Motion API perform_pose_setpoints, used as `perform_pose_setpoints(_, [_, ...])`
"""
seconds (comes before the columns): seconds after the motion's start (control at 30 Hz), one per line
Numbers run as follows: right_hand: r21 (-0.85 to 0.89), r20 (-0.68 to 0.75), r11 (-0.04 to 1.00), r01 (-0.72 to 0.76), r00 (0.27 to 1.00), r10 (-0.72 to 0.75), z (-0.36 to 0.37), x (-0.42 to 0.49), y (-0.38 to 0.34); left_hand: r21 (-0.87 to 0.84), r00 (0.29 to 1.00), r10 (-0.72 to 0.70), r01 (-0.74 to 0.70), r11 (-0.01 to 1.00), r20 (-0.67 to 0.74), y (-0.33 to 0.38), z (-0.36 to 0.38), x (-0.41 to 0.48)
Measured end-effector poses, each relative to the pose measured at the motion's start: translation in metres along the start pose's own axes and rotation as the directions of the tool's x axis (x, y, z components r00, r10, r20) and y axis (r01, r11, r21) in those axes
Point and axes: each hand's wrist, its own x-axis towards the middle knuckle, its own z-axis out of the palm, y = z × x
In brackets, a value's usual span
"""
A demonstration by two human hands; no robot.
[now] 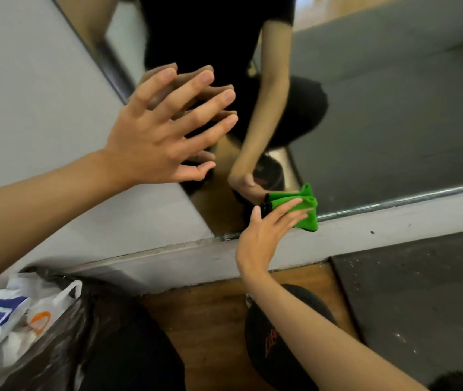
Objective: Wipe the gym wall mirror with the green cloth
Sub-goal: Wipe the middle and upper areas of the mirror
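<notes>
The wall mirror [379,108] fills the upper right and reflects my arms and the dark floor. My left hand [165,131] is spread wide, its straight fingertips touching the glass near the mirror's left frame. Down at the mirror's bottom edge, my right hand [267,235] presses the bunched green cloth [302,210] against the glass with straight fingers. The cloth has a black hem and hangs partly over the grey ledge below the mirror. Its reflection shows just above it.
A grey wall [27,94] lies left of the mirror and a grey baseboard [394,221] below it. A black bin bag [64,334] holding white plastic bags sits at lower left. My shoe [275,342] stands on the wooden floor beside a dark mat [422,306].
</notes>
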Motion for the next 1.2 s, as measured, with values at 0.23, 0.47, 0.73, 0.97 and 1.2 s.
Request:
perform_pose_setpoints(0.23, [0.183, -0.340, 0.977, -0.111, 0.925, 0.169, -0.049, 0.091, -0.012, 0.000, 1.000, -0.011, 0.011, 1.000, -0.012, 0.000, 0.002, 0.003])
perform_pose_setpoints(0.47, [-0.149, 0.016, 0.902, 0.405, 0.913, -0.407, -0.002, 0.006, 0.002, 0.009, 0.999, -0.025, 0.024, 1.000, 0.029, 0.003, -0.001, 0.001])
perform_pose_setpoints(0.73, [-0.301, -0.139, 0.743, 0.598, 0.744, -0.654, -0.036, 0.064, -0.086, 0.020, 0.997, 0.025, -0.026, 0.999, 0.077, 0.002, -0.004, 0.003])
perform_pose_setpoints(0.97, [-0.520, 0.045, 0.491, 0.699, 0.597, -0.801, -0.114, 0.114, -0.179, 0.037, 0.990, 0.050, -0.055, 0.998, 0.134, 0.002, -0.002, -0.005])
perform_pose_setpoints(1.2, [-0.586, 0.095, 0.336, 0.737, 0.475, -0.875, -0.115, 0.112, -0.263, -0.180, 0.978, -0.009, 0.047, 0.982, 0.207, 0.012, 0.004, -0.005])
